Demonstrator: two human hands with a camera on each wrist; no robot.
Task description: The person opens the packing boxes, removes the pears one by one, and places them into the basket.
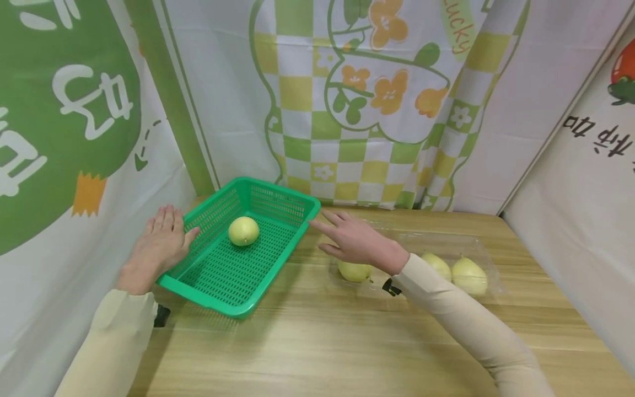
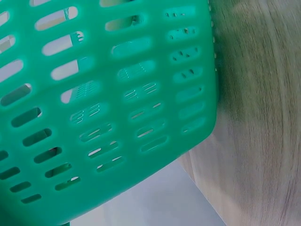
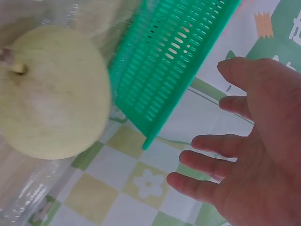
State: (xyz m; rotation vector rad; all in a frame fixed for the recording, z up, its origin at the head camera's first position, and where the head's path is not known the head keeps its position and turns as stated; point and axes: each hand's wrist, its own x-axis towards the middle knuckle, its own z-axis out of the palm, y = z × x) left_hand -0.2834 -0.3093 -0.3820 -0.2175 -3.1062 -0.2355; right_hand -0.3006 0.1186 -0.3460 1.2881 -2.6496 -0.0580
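Note:
A green plastic basket (image 1: 286, 255) with slotted walls holds one pale yellow pear (image 1: 243, 231). At its left rim my left hand (image 1: 161, 242) has straight fingers and holds nothing; whether it touches the rim I cannot tell. The basket's wall (image 2: 113, 176) fills much of the left wrist view. My right hand (image 1: 354, 237) hovers near the basket's right corner, fingers spread, palm bare in the right wrist view. Beneath it a pear (image 1: 353, 271), partly hidden, lies in a clear plastic tray (image 1: 451, 240), with two more pears (image 1: 469, 277) farther right.
The wooden table (image 1: 317, 353) meets a checked curtain (image 1: 342, 165) at the back. Printed white cloths hang at the left (image 1: 149, 182) and right (image 1: 585, 182). A small black piece (image 1: 161, 316) sits at the left wrist.

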